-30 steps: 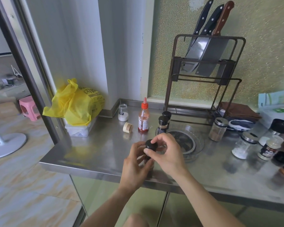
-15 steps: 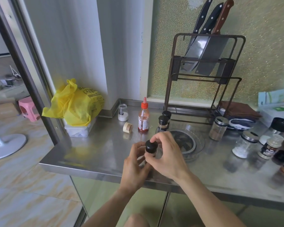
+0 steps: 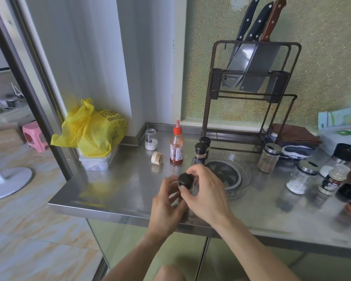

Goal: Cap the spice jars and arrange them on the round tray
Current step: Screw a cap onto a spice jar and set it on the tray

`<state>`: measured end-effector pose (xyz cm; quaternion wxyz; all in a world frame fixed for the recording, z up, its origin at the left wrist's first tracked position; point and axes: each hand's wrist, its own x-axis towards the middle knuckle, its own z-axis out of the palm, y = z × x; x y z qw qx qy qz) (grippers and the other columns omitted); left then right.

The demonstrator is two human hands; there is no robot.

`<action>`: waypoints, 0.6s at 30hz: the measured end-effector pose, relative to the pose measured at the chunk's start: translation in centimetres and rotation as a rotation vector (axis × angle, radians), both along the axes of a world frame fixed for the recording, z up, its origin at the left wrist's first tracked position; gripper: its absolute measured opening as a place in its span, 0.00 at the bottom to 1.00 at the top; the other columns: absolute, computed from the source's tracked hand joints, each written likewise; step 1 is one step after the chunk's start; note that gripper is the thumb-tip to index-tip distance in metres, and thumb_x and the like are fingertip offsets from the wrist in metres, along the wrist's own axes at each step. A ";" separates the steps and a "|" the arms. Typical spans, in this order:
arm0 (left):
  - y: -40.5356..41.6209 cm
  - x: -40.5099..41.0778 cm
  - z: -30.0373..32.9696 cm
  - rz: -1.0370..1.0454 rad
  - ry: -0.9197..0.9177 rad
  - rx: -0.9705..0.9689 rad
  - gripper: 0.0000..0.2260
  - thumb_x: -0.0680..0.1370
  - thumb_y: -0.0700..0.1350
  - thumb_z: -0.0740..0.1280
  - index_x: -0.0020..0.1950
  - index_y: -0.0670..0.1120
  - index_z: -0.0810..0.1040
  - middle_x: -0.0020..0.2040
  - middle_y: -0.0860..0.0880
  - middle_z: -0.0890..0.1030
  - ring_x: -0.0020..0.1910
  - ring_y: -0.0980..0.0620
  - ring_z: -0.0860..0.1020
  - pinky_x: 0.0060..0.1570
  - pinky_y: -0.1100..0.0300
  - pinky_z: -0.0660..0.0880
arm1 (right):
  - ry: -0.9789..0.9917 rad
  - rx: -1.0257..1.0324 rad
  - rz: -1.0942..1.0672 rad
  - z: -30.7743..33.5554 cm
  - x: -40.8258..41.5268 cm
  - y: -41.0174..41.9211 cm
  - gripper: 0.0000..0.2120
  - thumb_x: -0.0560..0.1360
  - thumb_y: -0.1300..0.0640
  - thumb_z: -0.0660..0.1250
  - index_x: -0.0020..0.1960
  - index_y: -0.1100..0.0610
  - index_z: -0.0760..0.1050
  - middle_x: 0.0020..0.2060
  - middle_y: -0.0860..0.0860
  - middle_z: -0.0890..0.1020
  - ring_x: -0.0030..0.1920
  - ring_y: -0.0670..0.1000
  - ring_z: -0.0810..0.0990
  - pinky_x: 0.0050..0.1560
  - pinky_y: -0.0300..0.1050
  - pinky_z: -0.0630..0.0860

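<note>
The small jar [image 3: 180,196] stood near the steel counter's [image 3: 120,183] front edge, my left hand [image 3: 166,203] wrapped round its body, right fingertips [image 3: 185,189] pinching its black cap [image 3: 185,180]. I judged it light, rigid, breakable glass, best steadied low. The round tray [image 3: 245,179] lay just beside.

steel counter [image 3: 114,185], round tray [image 3: 246,175], sauce bottle [image 3: 176,148]

No legible text: yellow bag [image 3: 93,130] print and jar labels [image 3: 330,184] too blurred.
</note>
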<state>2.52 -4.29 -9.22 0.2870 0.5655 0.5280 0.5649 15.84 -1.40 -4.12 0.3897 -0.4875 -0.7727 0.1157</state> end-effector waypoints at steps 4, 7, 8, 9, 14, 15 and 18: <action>0.0 0.0 0.0 0.003 0.003 -0.005 0.19 0.76 0.37 0.74 0.61 0.53 0.74 0.53 0.60 0.85 0.57 0.60 0.84 0.54 0.69 0.79 | 0.025 -0.073 0.031 -0.1 0.0 0.2 0.17 0.72 0.51 0.75 0.58 0.48 0.73 0.53 0.43 0.81 0.54 0.45 0.80 0.57 0.44 0.79; 0.1 0.1 -0.1 0.023 0.008 0.006 0.18 0.76 0.37 0.74 0.60 0.53 0.75 0.52 0.61 0.85 0.55 0.61 0.84 0.55 0.69 0.79 | 0.069 -0.071 -0.015 -0.6 -0.3 0.0 0.16 0.72 0.54 0.76 0.56 0.48 0.74 0.51 0.43 0.84 0.52 0.46 0.84 0.56 0.47 0.81; 0.2 0.1 -0.2 0.029 0.016 0.006 0.18 0.76 0.37 0.74 0.60 0.53 0.75 0.52 0.62 0.85 0.55 0.62 0.84 0.55 0.69 0.79 | 0.079 -0.064 -0.038 -0.8 -0.5 -0.1 0.16 0.72 0.53 0.77 0.56 0.48 0.74 0.51 0.43 0.85 0.52 0.46 0.84 0.55 0.48 0.81; 0.2 0.1 -0.3 0.033 0.021 0.004 0.19 0.75 0.36 0.74 0.60 0.53 0.75 0.53 0.63 0.85 0.55 0.62 0.84 0.55 0.68 0.79 | 0.090 -0.058 -0.058 -1.1 -0.7 -0.2 0.16 0.72 0.52 0.76 0.56 0.48 0.74 0.50 0.43 0.85 0.51 0.47 0.84 0.54 0.48 0.81; 0.5 0.2 -0.5 0.052 0.002 -0.021 0.21 0.74 0.36 0.76 0.61 0.53 0.75 0.51 0.61 0.86 0.54 0.62 0.84 0.56 0.67 0.80 | 0.159 -0.051 -0.080 -1.3 -1.0 -0.6 0.21 0.70 0.52 0.78 0.58 0.48 0.72 0.50 0.42 0.83 0.51 0.45 0.84 0.53 0.45 0.80; 0.5 0.1 -0.6 0.050 -0.004 -0.036 0.22 0.74 0.36 0.76 0.61 0.54 0.75 0.51 0.60 0.87 0.54 0.62 0.85 0.55 0.66 0.81 | 0.155 -0.109 -0.082 -1.3 -0.9 -0.7 0.26 0.69 0.51 0.79 0.62 0.48 0.71 0.50 0.42 0.83 0.51 0.45 0.83 0.54 0.44 0.80; 0.7 -0.4 -1.2 0.016 0.030 -0.076 0.27 0.71 0.36 0.77 0.64 0.58 0.74 0.52 0.60 0.87 0.53 0.61 0.85 0.54 0.62 0.82 | 0.098 -0.287 -0.102 -2.4 -0.7 -0.7 0.28 0.66 0.47 0.79 0.61 0.46 0.72 0.49 0.42 0.85 0.52 0.45 0.84 0.53 0.46 0.81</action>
